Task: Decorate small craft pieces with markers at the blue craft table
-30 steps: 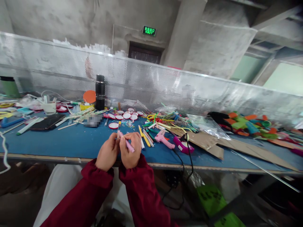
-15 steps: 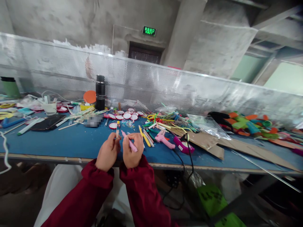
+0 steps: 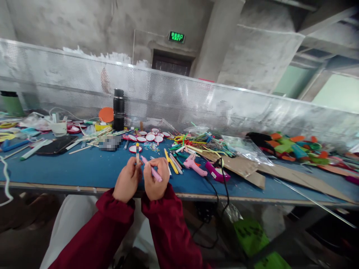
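My left hand [image 3: 127,180] is closed around a thin wooden craft stick [image 3: 137,155], which stands nearly upright with a yellow-orange tip and a darker band below it. In my right hand [image 3: 155,181] a pink marker [image 3: 152,169] is pinched like a pen, its tip end pointing up and left towards the stick. Whether the marker touches the stick I cannot tell. Just behind the stick lies a round white lid with a red rim [image 3: 132,148]. Yellow markers [image 3: 173,164] and a grey one [image 3: 179,170] rest to the right of my right hand.
Right of the markers lie a pink glue gun [image 3: 195,166], a purple box [image 3: 217,172] and flat cardboard [image 3: 241,168]. A black bottle [image 3: 119,112] stands at the back. To the left are a phone [image 3: 57,145] and loose sticks. A black cable hangs over the table's front edge.
The top of the craft stick has shifted slightly left, and a dark band shows more clearly under its tip. The pink marker's upper end has moved a little left and down.
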Motion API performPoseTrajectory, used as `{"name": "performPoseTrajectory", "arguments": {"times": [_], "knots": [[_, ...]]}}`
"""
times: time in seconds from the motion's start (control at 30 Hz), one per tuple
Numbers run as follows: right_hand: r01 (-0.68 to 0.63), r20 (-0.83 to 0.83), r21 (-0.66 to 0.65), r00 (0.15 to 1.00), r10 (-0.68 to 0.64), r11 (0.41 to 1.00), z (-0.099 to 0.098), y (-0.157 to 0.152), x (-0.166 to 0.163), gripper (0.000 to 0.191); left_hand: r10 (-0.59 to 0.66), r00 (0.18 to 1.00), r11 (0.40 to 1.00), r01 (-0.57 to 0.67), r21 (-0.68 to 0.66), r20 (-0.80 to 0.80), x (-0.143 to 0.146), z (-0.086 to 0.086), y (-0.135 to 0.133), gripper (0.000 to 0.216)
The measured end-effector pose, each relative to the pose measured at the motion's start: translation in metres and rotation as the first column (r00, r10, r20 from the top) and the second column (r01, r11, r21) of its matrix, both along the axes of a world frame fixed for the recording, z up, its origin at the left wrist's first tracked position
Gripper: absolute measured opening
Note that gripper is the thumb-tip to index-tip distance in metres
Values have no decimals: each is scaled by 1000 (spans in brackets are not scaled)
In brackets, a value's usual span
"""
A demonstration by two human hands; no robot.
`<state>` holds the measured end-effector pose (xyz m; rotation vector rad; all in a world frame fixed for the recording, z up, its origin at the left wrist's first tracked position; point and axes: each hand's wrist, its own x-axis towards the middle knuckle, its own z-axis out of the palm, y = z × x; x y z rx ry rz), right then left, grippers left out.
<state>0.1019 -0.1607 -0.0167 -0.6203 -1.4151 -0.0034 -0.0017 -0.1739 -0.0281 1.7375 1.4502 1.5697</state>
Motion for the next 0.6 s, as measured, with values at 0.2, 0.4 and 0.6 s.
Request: {"name": "performPoseTrajectory", "arguments": {"times": [0.2,0.4,0.6], "knots": [[42,35,-38,999,-40,998,-2,4,1,12,-4,996,1000,5,-8,94,0,2,0,26],[-17,21,3,1000,17,1000,-2,4,1,8,-66,991,998,65,9,119,0,1,0,25],[-49,24,-17,998,49,999,2,-2,0,8,-41,999,999,41,9,1,-1,0,-1,23]]}}
